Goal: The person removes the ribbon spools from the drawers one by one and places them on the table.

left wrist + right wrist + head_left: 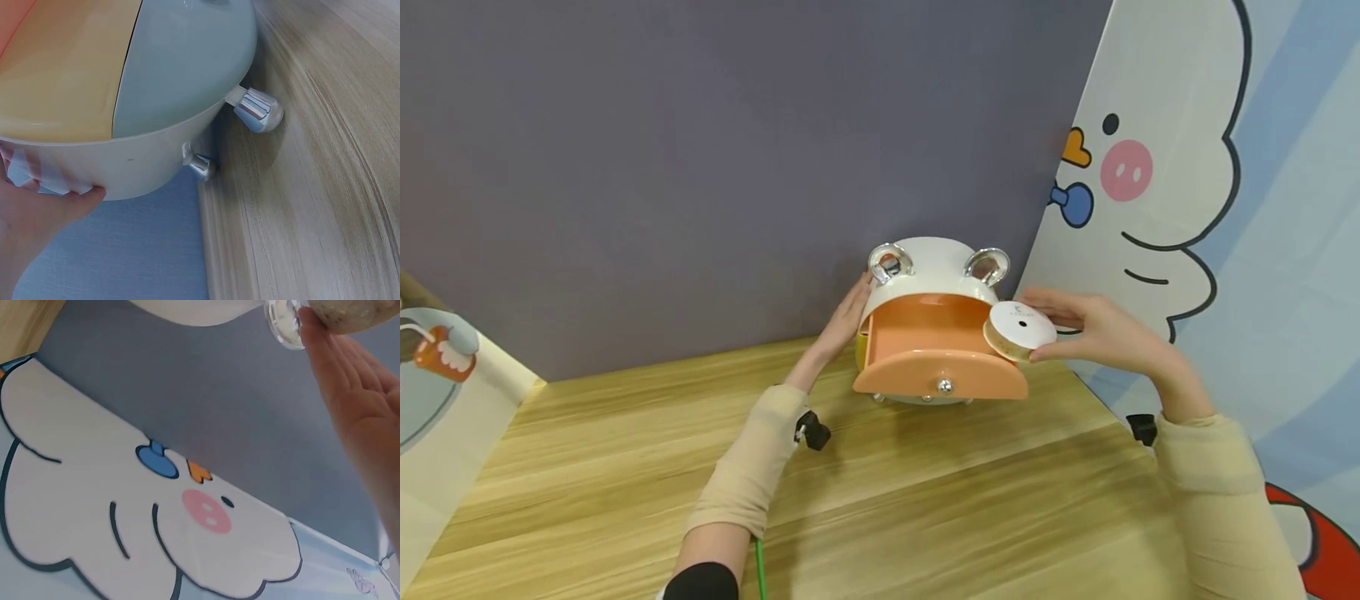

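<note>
A white rounded drawer box [934, 265] with two silver ears stands at the back of the table. Its orange top drawer [910, 375], with a silver knob, is pulled out, and its inside shows bare. My left hand [842, 323] rests against the box's left side, fingers fairly straight; the left wrist view shows its thumb on the white wall, beside yellow [69, 81] and pale blue [194, 69] drawer fronts. Between thumb and fingers my right hand [1097, 333] pinches a white-faced ribbon spool [1022, 321] with a beige edge, over the drawer's right rim.
A wooden table [940, 500] lies under the box, with a grey wall [737, 167] behind. To the right stands a cartoon-printed panel [1180, 183]. The box's silver feet [259, 111] are on the tabletop. A green cord [761, 567] runs near my left forearm.
</note>
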Demonstrator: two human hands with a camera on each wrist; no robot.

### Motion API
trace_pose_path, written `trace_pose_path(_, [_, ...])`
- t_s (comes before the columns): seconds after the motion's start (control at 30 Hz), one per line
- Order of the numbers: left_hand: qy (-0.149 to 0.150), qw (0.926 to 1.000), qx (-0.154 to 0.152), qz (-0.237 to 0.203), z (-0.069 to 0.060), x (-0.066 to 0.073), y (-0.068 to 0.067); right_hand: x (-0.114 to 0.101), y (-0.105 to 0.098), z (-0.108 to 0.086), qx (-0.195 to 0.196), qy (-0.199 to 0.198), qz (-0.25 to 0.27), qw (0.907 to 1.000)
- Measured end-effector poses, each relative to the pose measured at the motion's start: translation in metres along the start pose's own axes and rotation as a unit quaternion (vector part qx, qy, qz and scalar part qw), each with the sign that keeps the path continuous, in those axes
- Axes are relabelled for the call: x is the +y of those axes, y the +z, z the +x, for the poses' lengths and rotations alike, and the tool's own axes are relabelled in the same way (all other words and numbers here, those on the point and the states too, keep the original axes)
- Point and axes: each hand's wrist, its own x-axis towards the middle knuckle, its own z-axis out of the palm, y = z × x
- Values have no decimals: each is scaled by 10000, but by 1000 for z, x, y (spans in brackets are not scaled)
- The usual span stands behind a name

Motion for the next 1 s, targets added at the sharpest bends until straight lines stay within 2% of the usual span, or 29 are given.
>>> trace_pose_path(0.3, [82,10000,51,5,1,-1,0,13,0,-25,335,1,-318,9989])
trace_pose_path(0.53, [96,9999,63,-80,17,-29,1,24,6,-45,509,252,-260,9981])
trace_pose_path(0.6, [158,9998,117,-51,19,-32,1,28,9,-50,511,232,-305,9980])
trace_pose_path(0.77, [246,9995,198,23,19,-35,3,35,18,-60,514,454,-380,9969])
trace_pose_path(1.0, [239,9995,223,-5,19,-36,3,42,34,-71,572,742,-762,9927])
